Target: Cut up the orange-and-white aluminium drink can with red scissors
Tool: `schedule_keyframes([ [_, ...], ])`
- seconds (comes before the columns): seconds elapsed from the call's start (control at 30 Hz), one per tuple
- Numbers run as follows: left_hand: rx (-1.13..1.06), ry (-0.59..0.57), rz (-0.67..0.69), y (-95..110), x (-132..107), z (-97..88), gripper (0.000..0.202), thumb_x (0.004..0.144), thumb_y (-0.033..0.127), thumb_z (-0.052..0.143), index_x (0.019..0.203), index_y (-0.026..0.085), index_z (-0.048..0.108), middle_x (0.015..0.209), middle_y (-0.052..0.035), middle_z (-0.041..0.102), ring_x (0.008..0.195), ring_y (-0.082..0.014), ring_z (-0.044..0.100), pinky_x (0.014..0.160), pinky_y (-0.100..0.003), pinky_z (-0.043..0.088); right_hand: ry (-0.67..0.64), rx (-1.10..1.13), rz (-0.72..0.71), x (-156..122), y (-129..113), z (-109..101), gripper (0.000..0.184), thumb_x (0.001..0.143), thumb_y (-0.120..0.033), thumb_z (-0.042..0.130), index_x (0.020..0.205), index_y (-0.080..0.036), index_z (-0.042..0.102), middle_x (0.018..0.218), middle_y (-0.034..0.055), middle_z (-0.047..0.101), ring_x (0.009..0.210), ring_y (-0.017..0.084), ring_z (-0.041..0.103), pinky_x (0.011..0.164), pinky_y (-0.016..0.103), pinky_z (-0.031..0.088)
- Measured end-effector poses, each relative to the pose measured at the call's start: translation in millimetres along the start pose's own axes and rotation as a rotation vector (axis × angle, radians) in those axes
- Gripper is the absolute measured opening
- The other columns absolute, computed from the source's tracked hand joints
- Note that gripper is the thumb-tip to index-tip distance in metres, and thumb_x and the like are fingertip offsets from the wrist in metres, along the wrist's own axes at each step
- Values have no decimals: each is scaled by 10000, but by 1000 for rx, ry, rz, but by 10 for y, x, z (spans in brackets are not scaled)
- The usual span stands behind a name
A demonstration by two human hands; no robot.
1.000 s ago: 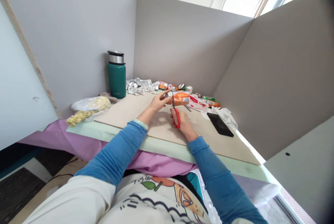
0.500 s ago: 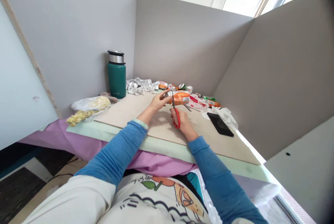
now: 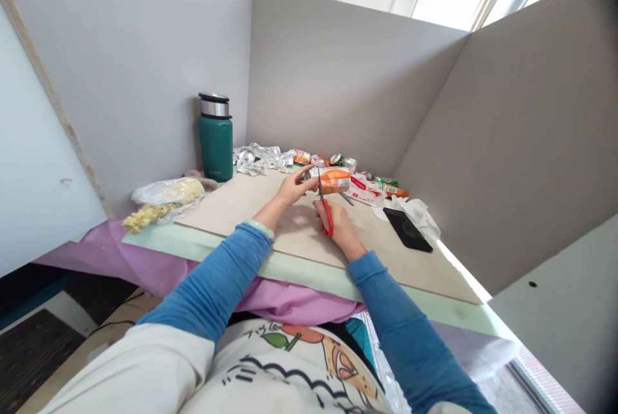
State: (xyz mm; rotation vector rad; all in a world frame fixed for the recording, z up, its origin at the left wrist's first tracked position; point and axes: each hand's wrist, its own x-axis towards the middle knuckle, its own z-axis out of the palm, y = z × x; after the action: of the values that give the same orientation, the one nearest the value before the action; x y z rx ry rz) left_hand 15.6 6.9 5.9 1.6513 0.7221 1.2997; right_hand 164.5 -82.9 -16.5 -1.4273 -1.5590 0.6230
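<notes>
My left hand (image 3: 293,187) grips the left end of an orange-and-white drink can (image 3: 337,180), which lies on its side just above the board. Red-handled scissors (image 3: 329,217) are in my right hand (image 3: 339,224), their blades pointing up across the can near its left end. Whether the blades have gone into the metal cannot be made out. Behind and right of the can lies a white-and-red plastic wrapper (image 3: 369,192). A thin dark metal tool (image 3: 347,199) rests on the board just below the can.
A green bottle (image 3: 215,147) stands at the back left, beside crumpled silvery scraps (image 3: 263,158). Several cans, including an orange one (image 3: 302,157), line the back. A bag with yellow bits (image 3: 168,198) sits left; a black phone (image 3: 407,230) and white tissue (image 3: 421,213) lie right. Grey panels (image 3: 338,79) enclose the table.
</notes>
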Motion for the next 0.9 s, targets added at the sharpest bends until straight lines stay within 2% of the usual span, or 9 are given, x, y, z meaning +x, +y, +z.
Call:
schedule_keyframes([
  [0.47, 6, 3, 18, -22, 8, -8, 681, 851, 413, 742, 1473, 182, 586, 815, -10, 635, 763, -134, 624, 613, -206, 513, 6, -47, -6, 30, 23, 3, 408, 935, -562, 564, 674, -248, 575, 469, 0, 558, 440, 185, 544, 484, 325, 447],
  [0.67, 8, -3, 17, -11, 3, -5, 672, 861, 399, 727, 1478, 179, 578, 831, -13, 638, 773, -133, 631, 619, -204, 511, 6, -45, -22, 22, 24, -5, 431, 927, -602, 563, 678, -250, 574, 470, 2, 562, 446, 198, 563, 490, 329, 461],
  [0.9, -14, 0, 10, -7, 5, 5, 678, 854, 410, 736, 1471, 180, 578, 827, -14, 639, 779, -137, 650, 618, -201, 503, 12, -76, -13, 5, -23, -14, 415, 927, -580, 550, 669, -256, 566, 454, -3, 554, 434, 191, 545, 505, 334, 462],
])
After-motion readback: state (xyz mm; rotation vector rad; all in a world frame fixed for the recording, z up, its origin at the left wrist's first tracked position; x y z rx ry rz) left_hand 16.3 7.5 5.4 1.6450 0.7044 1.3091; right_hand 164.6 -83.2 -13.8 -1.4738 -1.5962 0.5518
